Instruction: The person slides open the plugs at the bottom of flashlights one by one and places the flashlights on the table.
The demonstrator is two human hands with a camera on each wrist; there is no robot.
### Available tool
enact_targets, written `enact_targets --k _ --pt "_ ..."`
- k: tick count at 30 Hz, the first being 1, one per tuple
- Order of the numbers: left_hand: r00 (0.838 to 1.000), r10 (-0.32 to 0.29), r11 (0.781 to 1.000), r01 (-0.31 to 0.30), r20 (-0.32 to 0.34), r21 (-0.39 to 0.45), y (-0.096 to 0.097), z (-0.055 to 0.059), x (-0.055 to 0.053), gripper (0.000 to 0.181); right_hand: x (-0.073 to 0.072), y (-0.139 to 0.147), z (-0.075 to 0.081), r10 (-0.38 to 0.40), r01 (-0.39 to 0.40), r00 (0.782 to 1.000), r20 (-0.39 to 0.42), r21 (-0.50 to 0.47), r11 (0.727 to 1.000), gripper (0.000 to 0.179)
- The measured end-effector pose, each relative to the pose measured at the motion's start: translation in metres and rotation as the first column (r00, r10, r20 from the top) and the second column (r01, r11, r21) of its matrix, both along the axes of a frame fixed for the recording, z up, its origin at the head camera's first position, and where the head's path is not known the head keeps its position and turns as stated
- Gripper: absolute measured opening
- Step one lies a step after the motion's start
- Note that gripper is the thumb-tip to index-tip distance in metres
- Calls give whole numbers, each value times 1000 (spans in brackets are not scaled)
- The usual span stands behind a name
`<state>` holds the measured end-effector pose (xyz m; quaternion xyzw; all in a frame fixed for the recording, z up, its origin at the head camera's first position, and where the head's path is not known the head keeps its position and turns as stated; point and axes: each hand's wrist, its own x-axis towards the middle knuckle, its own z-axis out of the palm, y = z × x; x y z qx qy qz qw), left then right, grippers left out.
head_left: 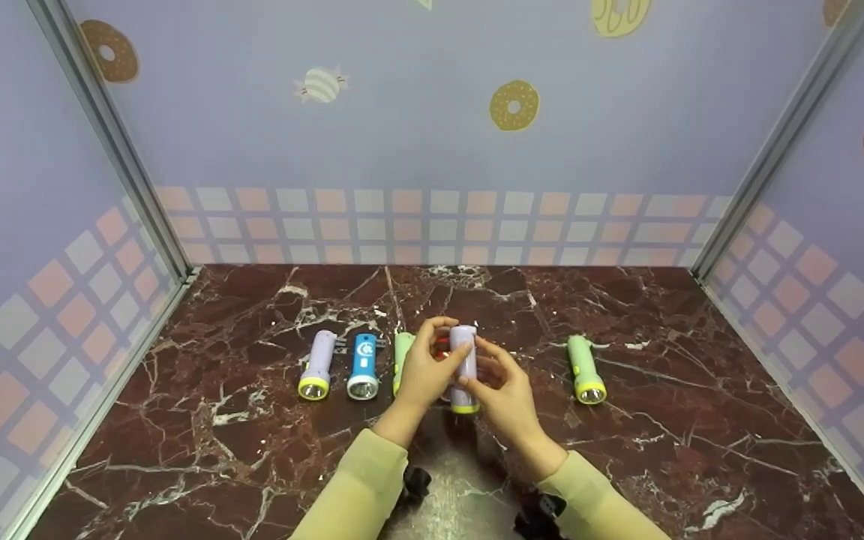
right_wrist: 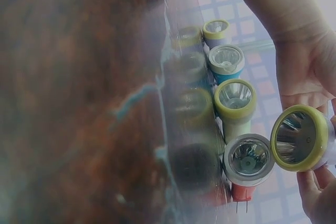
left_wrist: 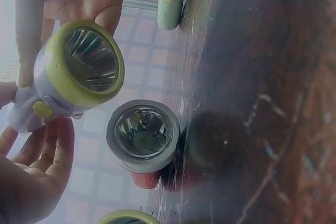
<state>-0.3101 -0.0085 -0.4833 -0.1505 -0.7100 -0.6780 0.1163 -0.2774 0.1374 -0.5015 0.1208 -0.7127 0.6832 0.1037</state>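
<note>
Both hands hold a lilac flashlight [head_left: 463, 375] with a yellow-green head. Upright in the head view, it has my left hand [head_left: 424, 371] on its left side and my right hand [head_left: 505, 394] on its right, the thumbs across its front. The left wrist view shows its yellow slide switch [left_wrist: 42, 109] and its reflector facing the camera. A red flashlight [right_wrist: 242, 192] with a grey head and two metal prongs stands just behind, mostly hidden by my hands in the head view. Beside my left hand is a green flashlight [head_left: 400, 360], partly covered.
Farther left on the dark marbled table [head_left: 214, 465] lie another lilac flashlight [head_left: 319, 360] and a blue one [head_left: 364, 360]. A second green flashlight [head_left: 583, 367] lies off to the right. Patterned walls [head_left: 432, 150] enclose the back and sides.
</note>
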Motion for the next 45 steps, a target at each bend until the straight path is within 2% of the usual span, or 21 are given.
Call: enact_targets --k 8,28,45 --pt "1000 26 997 -27 -13 -66 -1 1 1 40 -1 1 -2 5 -4 1000 9 -13 1000 62" --pt "999 41 999 -41 -12 -23 0 0 -1 38 1 0 0 -20 21 999 32 -18 1000 60" --pt "999 49 998 -49 -1 -39 -3 1 -1 34 2 -1 -1 -25 25 999 25 -3 1000 59"
